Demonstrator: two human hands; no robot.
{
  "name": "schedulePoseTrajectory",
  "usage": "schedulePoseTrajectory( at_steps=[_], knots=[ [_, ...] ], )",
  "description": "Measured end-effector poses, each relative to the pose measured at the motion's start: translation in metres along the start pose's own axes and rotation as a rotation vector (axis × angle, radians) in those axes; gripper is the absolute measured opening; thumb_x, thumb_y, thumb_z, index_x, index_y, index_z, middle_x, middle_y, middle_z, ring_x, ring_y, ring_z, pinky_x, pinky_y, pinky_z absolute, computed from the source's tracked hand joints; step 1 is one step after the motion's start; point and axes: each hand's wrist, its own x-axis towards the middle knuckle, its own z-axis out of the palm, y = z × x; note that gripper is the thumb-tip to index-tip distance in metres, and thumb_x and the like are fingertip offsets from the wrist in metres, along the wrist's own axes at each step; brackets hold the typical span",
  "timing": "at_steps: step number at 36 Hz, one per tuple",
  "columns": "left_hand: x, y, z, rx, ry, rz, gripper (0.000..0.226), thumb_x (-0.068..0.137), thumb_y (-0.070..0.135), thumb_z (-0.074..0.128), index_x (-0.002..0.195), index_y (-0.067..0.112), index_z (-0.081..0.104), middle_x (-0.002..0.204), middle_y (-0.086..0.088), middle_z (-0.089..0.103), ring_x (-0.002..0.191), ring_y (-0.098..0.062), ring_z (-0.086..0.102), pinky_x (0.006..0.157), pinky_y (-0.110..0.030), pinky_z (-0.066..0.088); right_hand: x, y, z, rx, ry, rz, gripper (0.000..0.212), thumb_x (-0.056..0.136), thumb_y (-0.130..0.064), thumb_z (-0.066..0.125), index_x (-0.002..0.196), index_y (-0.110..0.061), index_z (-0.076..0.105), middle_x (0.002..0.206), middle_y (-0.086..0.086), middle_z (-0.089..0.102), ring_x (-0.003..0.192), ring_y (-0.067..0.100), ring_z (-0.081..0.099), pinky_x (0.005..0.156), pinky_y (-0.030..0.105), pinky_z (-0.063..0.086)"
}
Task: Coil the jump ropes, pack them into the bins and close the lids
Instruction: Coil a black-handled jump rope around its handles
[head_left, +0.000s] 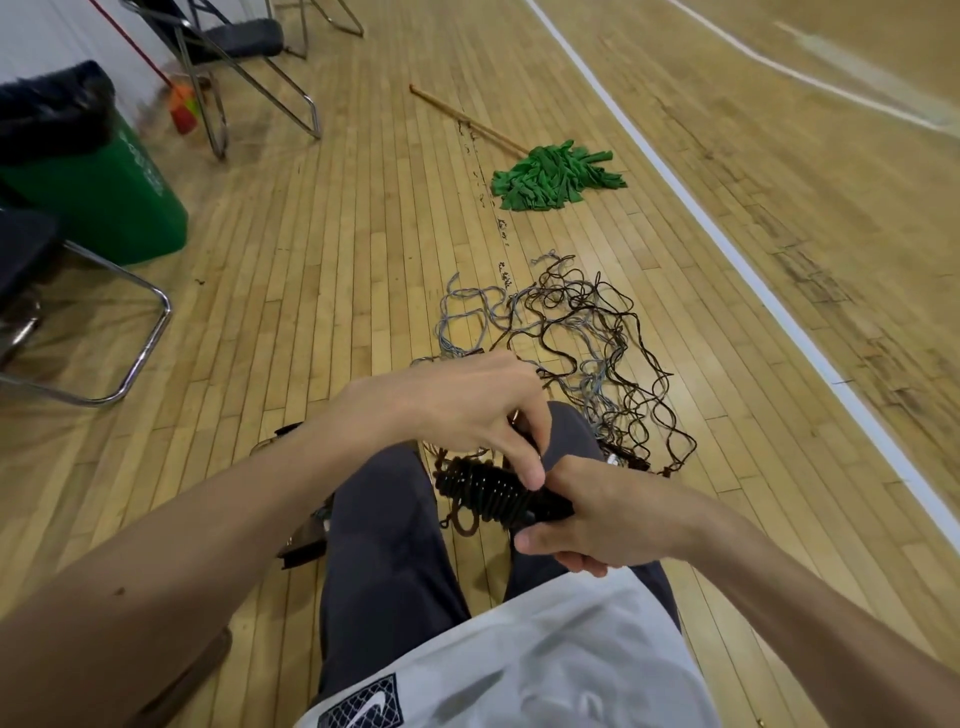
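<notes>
Over my lap, a tight dark brown coil of jump rope (485, 488) lies crosswise. My right hand (587, 512) grips its right end with curled fingers. My left hand (467, 402) reaches over from the left and pinches the rope at the top of the coil, by my knee. A loose tangle of brown and grey ropes (576, 338) spreads on the wooden floor just beyond my knees, and strands run from it toward the coil. No packing bin shows in this view.
A green mop (558, 176) with a wooden handle lies on the floor further out. Left stands a green trash bin (111, 192) with a black liner, flanked by metal-framed chairs (130, 332). A white court line (727, 249) runs along the right.
</notes>
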Motion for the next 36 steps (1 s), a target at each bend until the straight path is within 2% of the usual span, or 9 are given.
schedulePoseTrajectory(
  at_steps=[3,7,10,14,18,21,26,32,36],
  knots=[
    [0.001,-0.005,0.003,-0.166,-0.013,0.010,0.020,0.079,0.033,0.082,0.086,0.014,0.080,0.078,0.001,0.072,0.076,-0.014,0.063,0.072,-0.035,0.050,-0.003,-0.002,0.001,-0.029,0.017,-0.051,0.037,0.099,-0.032,0.063,0.067,-0.018,0.052,0.053,-0.007,0.056,0.049,0.011,0.054,0.054,0.018,0.043],
    [0.001,-0.017,0.009,-0.419,-0.022,-0.008,0.016,0.081,0.019,0.082,0.088,0.005,0.078,0.080,-0.017,0.071,0.073,-0.034,0.061,0.067,-0.046,0.047,-0.008,-0.002,0.001,0.012,0.031,-0.108,0.036,0.097,-0.032,0.066,0.071,-0.009,0.057,0.052,-0.007,0.056,0.047,0.009,0.054,0.053,0.013,0.040],
    [0.000,-0.028,0.016,-0.551,-0.067,-0.014,0.022,0.079,0.025,0.082,0.089,0.006,0.078,0.084,-0.024,0.070,0.073,-0.030,0.059,0.067,-0.049,0.048,-0.009,-0.003,0.002,0.045,0.028,-0.140,0.031,0.096,-0.028,0.068,0.074,-0.009,0.057,0.056,-0.006,0.058,0.049,0.010,0.055,0.052,0.011,0.039],
    [-0.001,-0.032,0.027,-0.756,-0.042,-0.001,0.044,0.069,0.053,0.082,0.083,0.012,0.079,0.076,-0.013,0.068,0.066,-0.016,0.057,0.061,-0.024,0.046,-0.010,-0.002,0.002,0.127,0.048,-0.206,0.030,0.096,-0.024,0.068,0.070,-0.018,0.055,0.056,-0.005,0.059,0.051,0.012,0.056,0.055,0.016,0.042],
    [-0.003,-0.040,0.035,-0.867,-0.047,-0.009,0.050,0.068,0.064,0.077,0.084,0.016,0.078,0.087,-0.016,0.068,0.078,-0.026,0.063,0.070,-0.031,0.050,-0.009,-0.003,0.005,0.238,0.019,-0.255,0.016,0.096,-0.010,0.063,0.080,-0.009,0.059,0.060,0.001,0.057,0.055,0.015,0.053,0.057,0.019,0.043],
    [-0.003,-0.045,0.042,-0.910,-0.055,-0.030,0.049,0.068,0.067,0.077,0.081,0.021,0.078,0.087,-0.015,0.067,0.078,-0.022,0.063,0.069,-0.028,0.051,-0.004,0.000,0.010,0.352,-0.010,-0.251,0.002,0.094,-0.003,0.061,0.093,-0.005,0.061,0.066,0.006,0.055,0.059,0.016,0.051,0.057,0.020,0.042],
    [-0.006,-0.052,0.053,-1.053,0.005,-0.047,0.046,0.069,0.061,0.080,0.078,0.015,0.074,0.078,-0.004,0.063,0.068,-0.014,0.061,0.060,-0.022,0.050,0.002,0.004,0.015,0.573,-0.028,-0.246,0.003,0.099,-0.004,0.061,0.100,-0.007,0.063,0.071,0.000,0.061,0.062,0.014,0.057,0.057,0.021,0.047],
    [-0.011,-0.058,0.056,-1.203,-0.019,-0.014,0.032,0.074,0.047,0.082,0.078,0.017,0.072,0.070,0.005,0.063,0.060,-0.008,0.059,0.054,-0.018,0.048,0.008,0.007,0.017,0.587,0.090,-0.252,0.007,0.096,-0.008,0.066,0.093,-0.001,0.066,0.091,0.025,0.071,0.075,0.025,0.068,0.066,0.024,0.055],
    [-0.010,-0.061,0.057,-1.221,-0.057,0.010,0.033,0.078,0.042,0.080,0.079,0.012,0.069,0.069,0.004,0.062,0.061,-0.007,0.059,0.058,-0.018,0.049,0.008,0.007,0.020,0.484,0.078,-0.273,0.015,0.099,-0.013,0.063,0.093,0.001,0.063,0.083,0.012,0.071,0.074,0.023,0.068,0.069,0.030,0.057]
  ],
)
